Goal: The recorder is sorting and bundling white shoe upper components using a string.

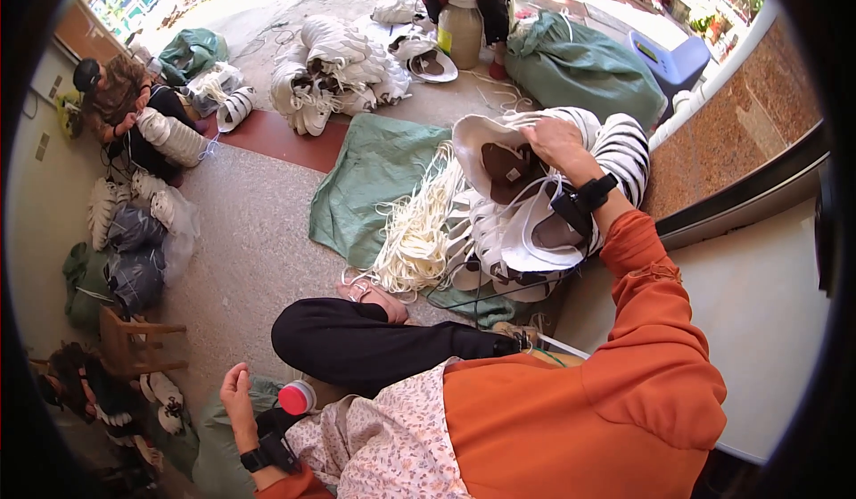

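Note:
My right hand (557,147) reaches out to a stack of white shoe uppers on the right. Its fingers are closed on the edge of a white shoe upper (475,147) with a brown lining. Below that one, another upper (526,247) opens toward me, and black-striped uppers (624,156) lean behind my wrist. Beside the stack is a tangled heap of cream shoelaces (415,240) on a green sack (357,205). My left hand (238,407) is low on the left, fingers loosely extended and holding nothing. Close to it stands a red-capped container (296,398).
Two people sit working, one far left with a stack of uppers (169,138), one at the top behind a jar (460,35). A large pile of uppers (330,71), a full green sack (584,66), a blue-grey bin (669,57) and a wooden stool (134,343) stand around.

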`<state>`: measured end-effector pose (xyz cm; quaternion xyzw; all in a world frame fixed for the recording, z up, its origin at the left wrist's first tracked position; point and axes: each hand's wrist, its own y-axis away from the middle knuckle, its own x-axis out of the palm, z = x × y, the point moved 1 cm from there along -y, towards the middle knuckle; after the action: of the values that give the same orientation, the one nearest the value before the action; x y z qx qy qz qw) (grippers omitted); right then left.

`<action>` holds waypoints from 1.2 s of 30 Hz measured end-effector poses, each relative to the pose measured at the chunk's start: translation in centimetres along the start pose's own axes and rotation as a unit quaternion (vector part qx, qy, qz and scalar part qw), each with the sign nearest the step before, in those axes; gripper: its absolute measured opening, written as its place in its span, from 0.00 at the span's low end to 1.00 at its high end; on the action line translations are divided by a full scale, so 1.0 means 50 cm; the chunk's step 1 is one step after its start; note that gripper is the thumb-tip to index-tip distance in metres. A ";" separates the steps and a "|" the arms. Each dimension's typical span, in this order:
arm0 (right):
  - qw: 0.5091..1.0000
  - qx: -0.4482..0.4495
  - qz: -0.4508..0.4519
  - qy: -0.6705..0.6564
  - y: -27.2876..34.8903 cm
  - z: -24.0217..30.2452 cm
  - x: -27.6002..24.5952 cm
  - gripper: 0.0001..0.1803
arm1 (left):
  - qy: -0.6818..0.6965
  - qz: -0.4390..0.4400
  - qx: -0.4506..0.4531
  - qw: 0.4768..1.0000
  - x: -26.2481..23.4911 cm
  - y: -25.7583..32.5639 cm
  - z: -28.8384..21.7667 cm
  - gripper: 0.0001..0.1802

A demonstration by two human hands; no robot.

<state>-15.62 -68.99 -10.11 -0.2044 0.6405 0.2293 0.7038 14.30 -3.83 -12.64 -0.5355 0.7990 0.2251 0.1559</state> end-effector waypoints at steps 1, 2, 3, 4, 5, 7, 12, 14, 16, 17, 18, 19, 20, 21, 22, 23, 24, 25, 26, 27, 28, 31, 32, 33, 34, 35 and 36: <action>0.999 -0.025 0.038 -0.018 0.000 -0.014 0.011 0.40 | 0.018 -0.014 0.001 1.000 -0.028 0.021 0.026 0.13; 0.997 0.006 0.055 -0.051 0.002 -0.017 0.023 0.44 | 0.048 -0.030 -0.022 0.998 -0.057 0.039 0.044 0.12; 0.994 0.046 0.083 -0.050 -0.004 -0.021 0.030 0.45 | 0.082 -0.047 -0.041 0.995 -0.076 0.048 0.050 0.12; 0.994 0.072 0.075 -0.041 0.000 -0.020 0.033 0.45 | 0.101 -0.068 -0.034 0.992 -0.097 0.057 0.048 0.12; 0.995 0.075 0.054 -0.048 0.003 -0.031 0.043 0.45 | 0.119 -0.087 -0.031 0.989 -0.123 0.073 0.044 0.12; 0.993 0.072 0.078 -0.045 -0.001 -0.050 0.046 0.46 | 0.149 -0.124 -0.027 0.981 -0.195 0.116 0.048 0.11; 0.991 0.019 0.105 -0.079 0.006 -0.108 0.068 0.43 | 0.114 -0.239 -0.011 0.964 -0.384 0.225 0.052 0.11; 0.990 0.031 0.123 -0.062 0.029 -0.109 0.079 0.42 | 0.092 -0.275 -0.009 0.957 -0.443 0.254 0.038 0.11; 0.980 0.036 0.174 -0.086 0.037 -0.109 0.098 0.38 | 0.076 -0.298 -0.004 0.951 -0.496 0.282 0.032 0.11; 0.979 0.076 0.174 -0.072 0.035 -0.105 0.110 0.37 | 0.068 -0.310 -0.002 0.948 -0.518 0.292 0.027 0.11; 0.987 0.062 0.129 -0.073 0.022 -0.113 0.136 0.36 | 0.058 -0.325 -0.001 0.944 -0.543 0.305 0.035 0.10; 0.987 0.059 0.120 -0.084 0.022 -0.118 0.149 0.35 | 0.064 -0.334 -0.001 0.941 -0.556 0.314 0.024 0.10; 0.986 0.058 0.130 -0.091 0.019 -0.127 0.161 0.31 | 0.031 -0.339 0.009 0.940 -0.571 0.325 0.004 0.10; 0.984 0.058 0.141 -0.098 0.011 -0.140 0.174 0.28 | -0.002 -0.343 0.017 0.939 -0.587 0.337 -0.012 0.09; 0.984 0.051 0.138 -0.097 0.000 -0.161 0.198 0.28 | 0.000 -0.349 0.016 0.937 -0.605 0.351 -0.020 0.09; 0.986 0.021 0.149 -0.069 -0.015 -0.186 0.225 0.21 | -0.017 -0.358 0.035 0.933 -0.625 0.366 -0.024 0.09; 0.986 -0.009 0.161 -0.040 -0.030 -0.202 0.238 0.15 | -0.037 -0.367 0.052 0.928 -0.644 0.382 -0.027 0.09; 0.986 -0.016 0.164 -0.039 -0.038 -0.207 0.237 0.15 | -0.038 -0.372 0.047 0.926 -0.667 0.402 -0.027 0.09; 0.971 -0.147 0.175 0.073 -0.043 -0.209 0.237 0.13 | -0.063 -0.394 0.057 0.915 -0.694 0.423 -0.027 0.09; 0.925 -0.276 0.186 0.184 -0.043 -0.205 0.243 0.12 | -0.091 -0.415 0.061 0.903 -0.724 0.446 -0.027 0.09; 0.923 -0.287 0.161 0.201 -0.046 -0.206 0.251 0.11 | -0.099 -0.427 0.049 0.898 -0.753 0.470 -0.030 0.10; 0.971 -0.176 0.161 0.028 -0.067 -0.225 0.281 0.12 | -0.114 -0.463 0.026 0.879 -0.819 0.531 -0.059 0.11; 0.980 -0.096 0.158 -0.073 -0.061 -0.216 0.284 0.15 | -0.152 -0.487 0.030 0.859 -0.840 0.558 -0.082 0.13; 0.973 -0.014 0.167 -0.162 -0.030 -0.156 0.229 0.20 | -0.198 -0.507 0.014 0.839 -0.819 0.593 -0.142 0.15; 0.966 -0.013 0.179 -0.186 -0.013 -0.130 0.184 0.24 | -0.230 -0.500 -0.001 0.835 -0.813 0.621 -0.181 0.18; 0.959 -0.008 0.191 -0.210 0.007 -0.117 0.167 0.27 | -0.247 -0.496 0.003 0.833 -0.820 0.645 -0.206 0.19; 0.966 -0.007 0.201 -0.163 0.012 -0.152 0.180 0.23 | -0.270 -0.483 0.000 0.833 -0.813 0.643 -0.240 0.20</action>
<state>-21.43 -72.39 -19.78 -0.0357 0.5435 0.4006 0.7367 -0.17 32.25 23.69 -0.7713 0.3643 0.2570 0.4542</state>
